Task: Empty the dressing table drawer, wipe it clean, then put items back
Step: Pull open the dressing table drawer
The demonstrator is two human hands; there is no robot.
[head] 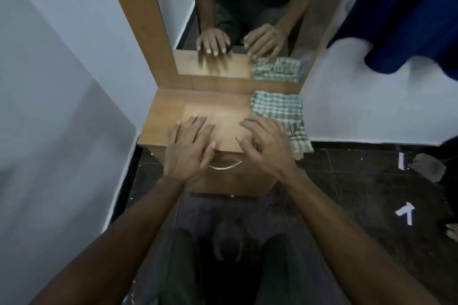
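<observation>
A small wooden dressing table (pixel 161 119) stands against the wall with a tall mirror (pixel 247 7) behind it. Its drawer front (pixel 230 178) with a curved metal handle (pixel 224 166) faces me and looks closed. My left hand (pixel 189 148) hovers over the front edge of the top, fingers straight and spread, holding nothing. My right hand (pixel 267 148) is beside it with fingers loosely bent and spread, also holding nothing. A folded green-and-white checked cloth (pixel 280 116) lies on the right side of the top, its end hanging over the edge.
Pale walls close in on the left and right. The floor (pixel 347 193) is dark tile with white paper scraps (pixel 405 213) at the right. A blue fabric (pixel 409 12) hangs at the upper right. My knees are below the table front.
</observation>
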